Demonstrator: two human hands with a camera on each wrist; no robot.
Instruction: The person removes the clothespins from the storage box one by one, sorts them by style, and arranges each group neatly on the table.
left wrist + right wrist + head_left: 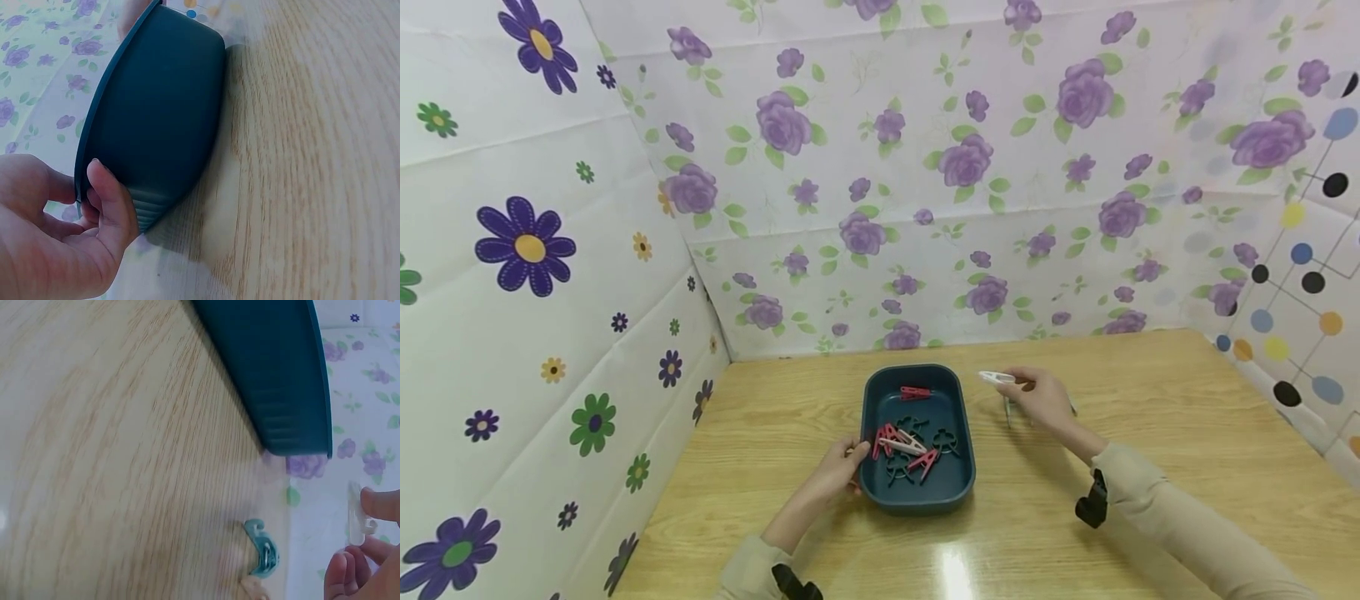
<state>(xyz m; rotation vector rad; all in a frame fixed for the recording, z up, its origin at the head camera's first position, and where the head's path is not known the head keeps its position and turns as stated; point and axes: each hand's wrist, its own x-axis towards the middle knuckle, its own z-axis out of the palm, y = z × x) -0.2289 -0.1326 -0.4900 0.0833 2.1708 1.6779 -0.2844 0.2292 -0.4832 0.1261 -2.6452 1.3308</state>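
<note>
A white clothespin (996,377) is pinched in my right hand (1041,400), held above the table just right of a dark teal plastic bin (917,506). In the right wrist view the clothespin (356,515) sits between thumb and fingers. My left hand (837,468) grips the bin's left rim; the left wrist view shows its thumb and fingers on the wall (162,106). Inside the bin lie several red-pink clothespins (928,464), a whitish one (901,447) and several dark green clips (946,442). A single red-pink clothespin (915,392) lies toward the far end.
On the table under my right hand lie a teal clip (264,550) and a beige piece (253,587), mostly hidden by the hand in the head view. The wooden table (760,408) meets flower-patterned sheets (865,275) at the back and left.
</note>
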